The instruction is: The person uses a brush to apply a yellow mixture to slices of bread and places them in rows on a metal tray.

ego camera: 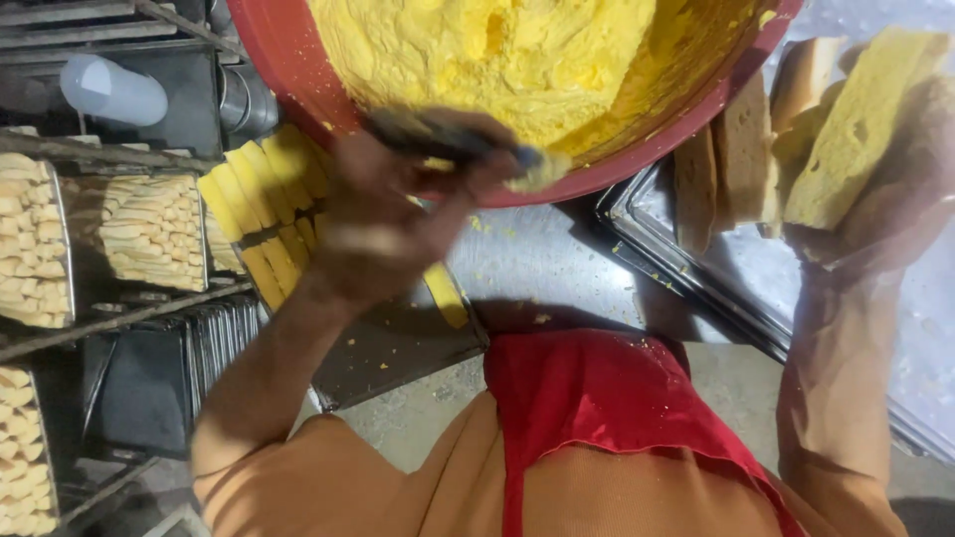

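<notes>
The left hand is curled tight around a dark-handled spreading tool, fingers wrapped all the way round the handle, so no gap there at all. It's a bit motion-blurred, but you can see the tip of the tool sitting right at the lower rim of a big red bowl, with a blob of yellow paste on the end. The bowl is tilted toward the camera and loaded with thick yellow spread, smeared up the inside wall too.

Over on the other side, the right hand is cupped open from underneath, holding a slice of bread flat on the palm and fingers. The top face of that slice is already coated yellow. More plain slices stand on edge just beside it, leaning against each other in a shiny metal tray.

Below the left hand there's a darker tray with a row of yellow-coated pieces laid out overlapping. Further left, wire racks hold trays of pale finger-shaped pieces. A white plastic cup lies on its side up top left. The person is wearing an orange shirt and a red apron speckled with yellow crumbs.
</notes>
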